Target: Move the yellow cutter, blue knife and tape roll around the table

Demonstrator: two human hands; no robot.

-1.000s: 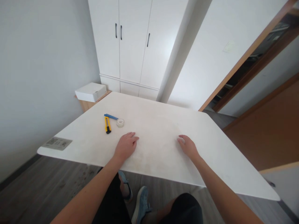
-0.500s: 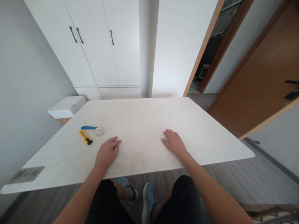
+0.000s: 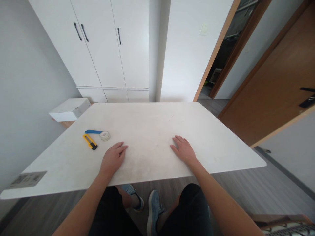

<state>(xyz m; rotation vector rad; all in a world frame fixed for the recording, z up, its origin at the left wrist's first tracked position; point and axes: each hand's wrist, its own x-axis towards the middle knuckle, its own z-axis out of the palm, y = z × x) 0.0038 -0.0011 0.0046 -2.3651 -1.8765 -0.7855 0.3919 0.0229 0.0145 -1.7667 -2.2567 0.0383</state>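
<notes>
My left hand [image 3: 114, 158] rests palm down on the white table [image 3: 147, 124], fingers stretched out and holding nothing. To its upper left lies a yellow utility knife [image 3: 90, 141] with a black end. Beyond the knife is a blue strip-like tool [image 3: 93, 131], its kind unclear, with one end against a roll of whitish tape [image 3: 105, 136]. My right hand [image 3: 183, 149] lies flat on the table at the right of the middle, fingers apart, with nothing in it.
A grey printed label [image 3: 27, 180] is on the table's near left corner. A white box [image 3: 70, 109] stands beyond the left edge. White cabinets [image 3: 110, 59] rise behind the table. A brown door [image 3: 278, 78] stands at the right. My blue shoes [image 3: 154, 209] show below the near edge.
The camera view has tilted slightly. Both hands stay in place on the table, and the knife, blue tool and tape have not been moved.
</notes>
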